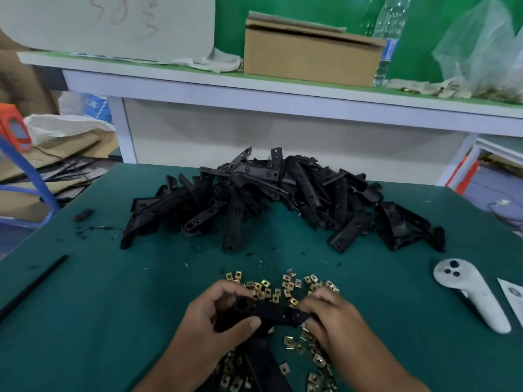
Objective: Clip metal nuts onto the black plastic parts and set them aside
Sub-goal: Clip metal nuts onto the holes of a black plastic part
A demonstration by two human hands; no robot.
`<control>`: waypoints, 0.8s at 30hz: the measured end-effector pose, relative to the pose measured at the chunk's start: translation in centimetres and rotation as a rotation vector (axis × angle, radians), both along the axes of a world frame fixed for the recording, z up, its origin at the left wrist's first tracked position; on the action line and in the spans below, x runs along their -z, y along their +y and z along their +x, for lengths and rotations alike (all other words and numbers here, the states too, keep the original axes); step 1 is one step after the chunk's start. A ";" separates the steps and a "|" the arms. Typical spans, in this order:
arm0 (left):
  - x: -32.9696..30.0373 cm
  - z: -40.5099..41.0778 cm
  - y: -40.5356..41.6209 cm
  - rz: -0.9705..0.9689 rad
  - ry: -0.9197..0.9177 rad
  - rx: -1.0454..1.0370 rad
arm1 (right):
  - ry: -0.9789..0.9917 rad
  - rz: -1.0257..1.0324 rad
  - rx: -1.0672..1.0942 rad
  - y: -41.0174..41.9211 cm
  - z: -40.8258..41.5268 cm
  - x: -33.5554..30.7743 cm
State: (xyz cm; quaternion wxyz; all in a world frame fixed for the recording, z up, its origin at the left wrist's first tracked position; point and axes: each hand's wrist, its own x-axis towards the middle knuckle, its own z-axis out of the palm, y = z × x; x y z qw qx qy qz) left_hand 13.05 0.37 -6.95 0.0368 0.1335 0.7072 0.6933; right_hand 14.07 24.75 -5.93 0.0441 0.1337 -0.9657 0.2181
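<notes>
A black plastic part (273, 312) is held above the green table mat, near the front edge. My left hand (218, 318) grips its left end, thumb curled over the front. My right hand (331, 315) pinches its right end; whether a nut sits under those fingers is hidden. Several brass-coloured metal nuts (285, 287) lie scattered on the mat just beyond and below my hands. A large heap of black plastic parts (268, 199) lies further back, in the middle of the table. Another black part (263, 363) lies under my wrists.
A white handheld controller (475, 290) lies at the right beside a paper sheet (513, 295). A thin black rod (34, 284) lies at the left edge, with a small black piece (83, 215) and plastic shavings behind it. Behind the table stands a white shelf with a cardboard box (308, 55).
</notes>
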 end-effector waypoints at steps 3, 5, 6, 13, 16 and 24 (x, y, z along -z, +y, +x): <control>-0.1 0.1 0.1 0.032 -0.010 0.004 | 0.012 -0.064 0.036 0.3 0.1 -0.3; -0.3 0.2 0.2 0.045 -0.013 0.016 | 0.036 -0.184 0.105 0.4 0.0 -0.5; -0.4 0.2 0.2 0.047 -0.015 0.019 | 0.034 -0.269 0.154 0.5 -0.1 -0.6; -0.3 0.3 0.0 -0.007 -0.002 0.007 | -0.284 -1.046 0.373 0.8 -0.8 -1.6; -0.3 0.3 -0.1 -0.002 -0.004 0.014 | -0.347 -1.317 0.414 1.0 -0.9 -1.7; -0.3 0.4 0.1 -0.015 0.005 0.001 | -0.423 -1.618 0.369 1.2 -1.4 -1.5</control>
